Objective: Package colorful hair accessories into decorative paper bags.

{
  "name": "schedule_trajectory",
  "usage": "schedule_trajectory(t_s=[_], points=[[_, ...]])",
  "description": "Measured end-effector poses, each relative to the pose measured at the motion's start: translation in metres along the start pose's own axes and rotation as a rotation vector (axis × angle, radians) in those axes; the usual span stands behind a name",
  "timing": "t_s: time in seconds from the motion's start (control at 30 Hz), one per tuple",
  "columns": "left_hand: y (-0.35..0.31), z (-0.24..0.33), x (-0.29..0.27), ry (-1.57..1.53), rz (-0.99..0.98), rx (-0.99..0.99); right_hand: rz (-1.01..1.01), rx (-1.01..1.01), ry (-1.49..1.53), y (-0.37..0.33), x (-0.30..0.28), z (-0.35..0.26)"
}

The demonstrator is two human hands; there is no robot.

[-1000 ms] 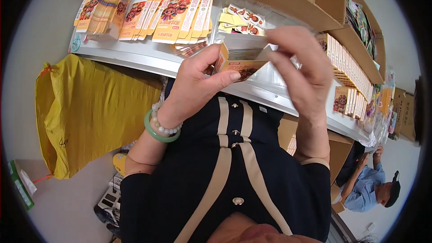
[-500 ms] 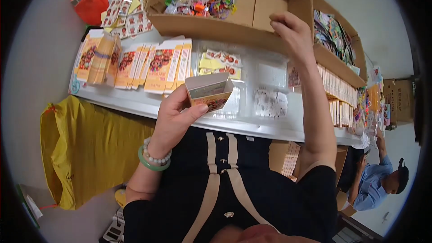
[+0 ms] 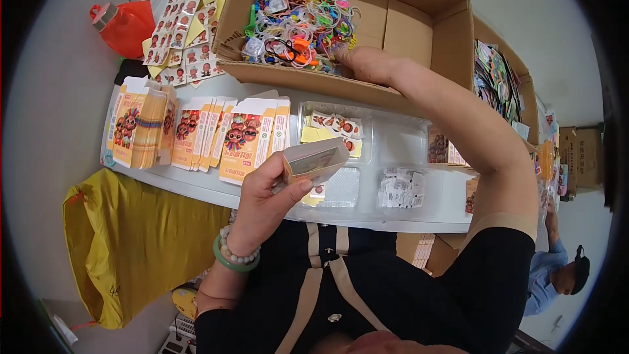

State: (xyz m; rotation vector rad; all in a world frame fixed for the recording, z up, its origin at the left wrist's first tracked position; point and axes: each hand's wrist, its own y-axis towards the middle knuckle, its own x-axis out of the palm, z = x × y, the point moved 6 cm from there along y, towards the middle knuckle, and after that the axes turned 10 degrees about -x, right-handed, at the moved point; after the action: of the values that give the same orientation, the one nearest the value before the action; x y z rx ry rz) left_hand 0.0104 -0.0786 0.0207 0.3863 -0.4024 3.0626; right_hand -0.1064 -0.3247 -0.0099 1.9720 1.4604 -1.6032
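My left hand [image 3: 268,196] grips a small open-topped carton [image 3: 316,162], thumb on its near side and its mouth facing up. My right hand [image 3: 363,62] reaches down into a large cardboard box [image 3: 295,80], at the right edge of a heap of small colourful plastic trinkets [image 3: 298,26]. Its fingertips are lost among them, so whether it holds anything is hidden. Below the left hand's carton and to its right lies a clear divided plastic tray [image 3: 367,137] with stickers [image 3: 336,124] and a stack of small white printed slips [image 3: 401,188].
Flat orange-and-white cartons [image 3: 246,137] stand in rows at left. Sticker sheets [image 3: 177,19] and a red jug [image 3: 124,26] lie beyond them. Another box [image 3: 498,78] holds colourful packets at right. A yellow sack [image 3: 137,242] hangs below the table; a person in blue [image 3: 547,278] is at far right.
My right hand has moved left and down from above the big box's bare part into the trinket heap. My left hand still holds the carton, now slightly lower in view.
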Motion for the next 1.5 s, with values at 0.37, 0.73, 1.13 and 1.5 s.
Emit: schedule_trajectory(t_s=[0.37,0.73,1.13,1.5], points=[[0.013,-0.008,0.0,0.082,-0.039,-0.033,0.098,0.094,-0.184,0.024,-0.008,-0.006],[0.018,-0.001,-0.007,0.121,-0.019,-0.117,0.199,0.217,-0.386,-0.007,-0.038,0.06],[0.026,0.002,-0.007,0.142,-0.033,-0.08,0.227,0.147,-0.039,-0.039,-0.039,0.065],[0.029,0.002,-0.007,0.174,-0.024,-0.056,0.34,-0.085,-0.475,0.013,-0.026,0.054]])
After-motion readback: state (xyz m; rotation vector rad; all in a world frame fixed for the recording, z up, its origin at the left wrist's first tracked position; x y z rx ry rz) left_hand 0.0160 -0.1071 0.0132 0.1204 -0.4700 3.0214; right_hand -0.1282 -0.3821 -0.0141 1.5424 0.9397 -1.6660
